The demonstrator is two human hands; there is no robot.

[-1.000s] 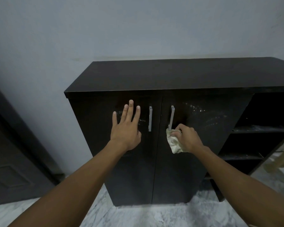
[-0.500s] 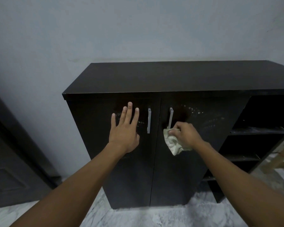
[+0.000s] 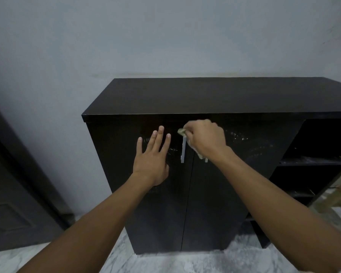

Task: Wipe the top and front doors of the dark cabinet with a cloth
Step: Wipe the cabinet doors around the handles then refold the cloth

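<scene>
Gripping cloth in right hand, left hand flat on cabinet

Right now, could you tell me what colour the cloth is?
Pale yellowish-cream, seen in the head view, bunched in the right hand: cloth.

We see a near-black cabinet with a silver handle and pale whitish smears on its right door. The cloth is pale yellowish-green. The wall is light grey-blue; the floor is grey-white marbled.
</scene>
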